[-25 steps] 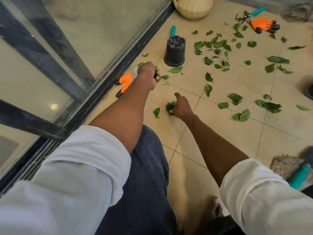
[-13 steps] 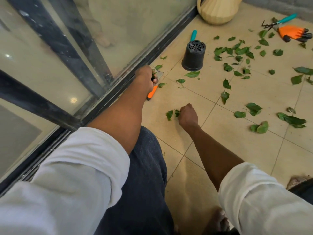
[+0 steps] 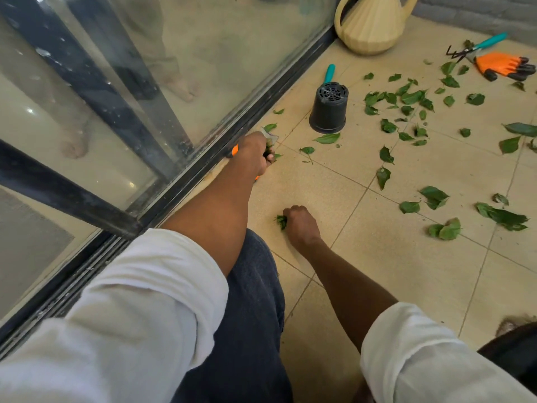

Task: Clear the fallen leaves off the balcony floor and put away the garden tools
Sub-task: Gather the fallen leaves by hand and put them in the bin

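Note:
My left hand point(image 3: 255, 154) grips an orange-handled tool point(image 3: 234, 150) beside the door track, along with a few green leaves; the tool's grey metal tip point(image 3: 270, 137) pokes out past my fingers. My right hand point(image 3: 300, 225) is curled on the tile and pinches a small bunch of leaves point(image 3: 281, 221). Several green leaves point(image 3: 406, 112) lie scattered over the beige tiles to the right. Far right lie orange gloves point(image 3: 504, 66) and a teal-handled hand rake point(image 3: 476, 48).
An upturned black plant pot point(image 3: 328, 109) stands by the track with a teal tool handle point(image 3: 329, 72) behind it. A cream watering can point(image 3: 374, 21) sits at the far wall. The glass sliding door and its dark track point(image 3: 186, 181) run along my left.
My right hand has closed round the leaves on the tile, which lay loose before. My left hand has turned the orange tool, hiding most of its handle. The view shifted left.

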